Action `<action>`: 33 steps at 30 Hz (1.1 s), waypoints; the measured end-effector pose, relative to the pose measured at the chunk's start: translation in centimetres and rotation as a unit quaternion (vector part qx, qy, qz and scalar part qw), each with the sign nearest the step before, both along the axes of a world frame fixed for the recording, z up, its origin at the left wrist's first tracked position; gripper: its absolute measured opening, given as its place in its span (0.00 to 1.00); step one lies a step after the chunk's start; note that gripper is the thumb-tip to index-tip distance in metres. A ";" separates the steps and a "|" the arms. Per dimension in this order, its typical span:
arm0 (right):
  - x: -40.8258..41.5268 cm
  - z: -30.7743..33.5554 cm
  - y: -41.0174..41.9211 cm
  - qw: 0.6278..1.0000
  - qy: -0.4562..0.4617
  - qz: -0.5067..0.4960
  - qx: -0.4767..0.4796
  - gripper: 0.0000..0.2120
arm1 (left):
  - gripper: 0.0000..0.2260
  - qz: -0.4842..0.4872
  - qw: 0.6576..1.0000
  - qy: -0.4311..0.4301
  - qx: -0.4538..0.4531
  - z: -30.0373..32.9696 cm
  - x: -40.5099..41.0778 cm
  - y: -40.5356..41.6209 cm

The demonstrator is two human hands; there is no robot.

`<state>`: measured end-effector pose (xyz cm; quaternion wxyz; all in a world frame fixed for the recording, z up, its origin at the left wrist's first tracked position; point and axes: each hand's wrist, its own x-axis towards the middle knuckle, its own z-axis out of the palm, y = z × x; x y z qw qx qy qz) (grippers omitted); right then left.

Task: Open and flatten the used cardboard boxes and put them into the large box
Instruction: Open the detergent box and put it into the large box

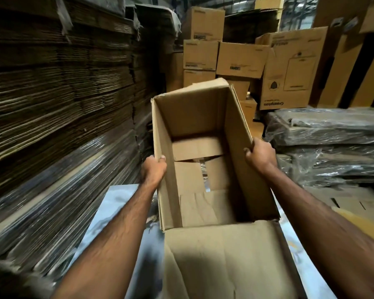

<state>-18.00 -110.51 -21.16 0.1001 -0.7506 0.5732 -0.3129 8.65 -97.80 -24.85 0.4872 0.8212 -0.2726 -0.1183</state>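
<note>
One open box (200,117), gripped at its rims by the left hand (153,169) and right hand (260,155). Flattened stacks (58,83) left, cartons (240,59) behind, warehouse.

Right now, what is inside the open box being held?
Inside the open box only its folded bottom flaps show, with a gap between them. What lies beneath the flaps is hidden.

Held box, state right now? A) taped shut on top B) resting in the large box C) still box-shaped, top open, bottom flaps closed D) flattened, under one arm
C: the box keeps its shape with the top open and folded flaps covering the bottom, while the left hand and right hand grip its opposite side walls.
</note>
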 end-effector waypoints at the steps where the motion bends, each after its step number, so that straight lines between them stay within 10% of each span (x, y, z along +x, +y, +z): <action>1: -0.2 -0.4 0.0 1.000 -0.011 0.007 -0.012 0.11 | 0.16 0.001 1.000 -0.012 0.004 0.0 -0.3 0.2; 7: -1.1 -4.0 0.5 0.999 -0.025 0.022 -0.035 0.10 | 0.11 -0.035 0.999 0.007 -0.007 -0.4 0.2 0.4; 14: -3.8 -6.6 0.7 0.996 -0.063 0.029 -0.059 0.09 | 0.29 -0.061 0.995 0.014 -0.071 4.2 1.2 -3.7; 19: -5.6 -7.9 1.3 0.996 -0.058 0.019 -0.063 0.11 | 0.44 -0.078 0.973 -0.174 -0.130 9.6 0.1 -6.1; 26: -4.8 -7.3 2.3 0.998 -0.024 -0.040 -0.038 0.14 | 0.14 -0.070 0.948 -0.291 -0.111 11.5 -0.1 -8.1; 33: -1.1 -8.5 3.4 0.955 0.157 0.008 -0.252 0.47 | 0.09 -0.068 0.935 -0.319 -0.138 11.2 -1.0 -8.2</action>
